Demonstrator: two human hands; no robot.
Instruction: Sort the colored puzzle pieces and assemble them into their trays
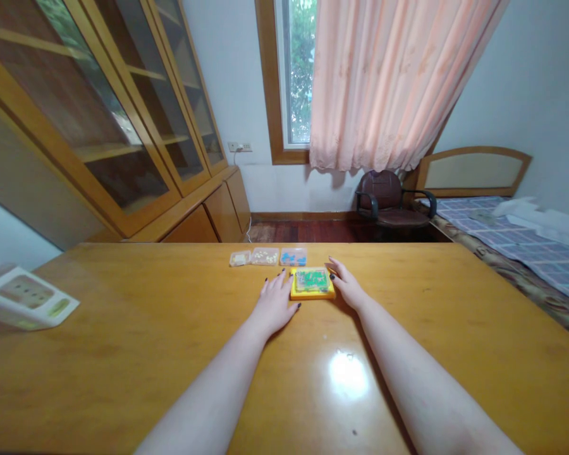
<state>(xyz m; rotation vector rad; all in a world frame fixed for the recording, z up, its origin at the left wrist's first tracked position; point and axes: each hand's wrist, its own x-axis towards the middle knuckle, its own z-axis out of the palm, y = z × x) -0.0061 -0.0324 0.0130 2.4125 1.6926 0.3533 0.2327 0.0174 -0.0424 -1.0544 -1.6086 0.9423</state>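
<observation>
A small yellow tray (312,293) with green pieces inside lies on the wooden table (123,341). My left hand (275,302) rests flat on the table against the tray's left side, fingers stretched out. My right hand (345,283) lies open at the tray's right edge, fingertips touching its far corner. Neither hand holds anything. Just beyond the tray stand three small clear boxes in a row: one with pale pieces (239,258), one with cream pieces (265,256), one with blue pieces (293,256).
A white carton (21,299) lies at the table's left edge. A glass-door cabinet (123,126) lines the left wall. Beyond the table are a dark office chair (391,202), a bed (512,246) at right, and a curtained window (303,69).
</observation>
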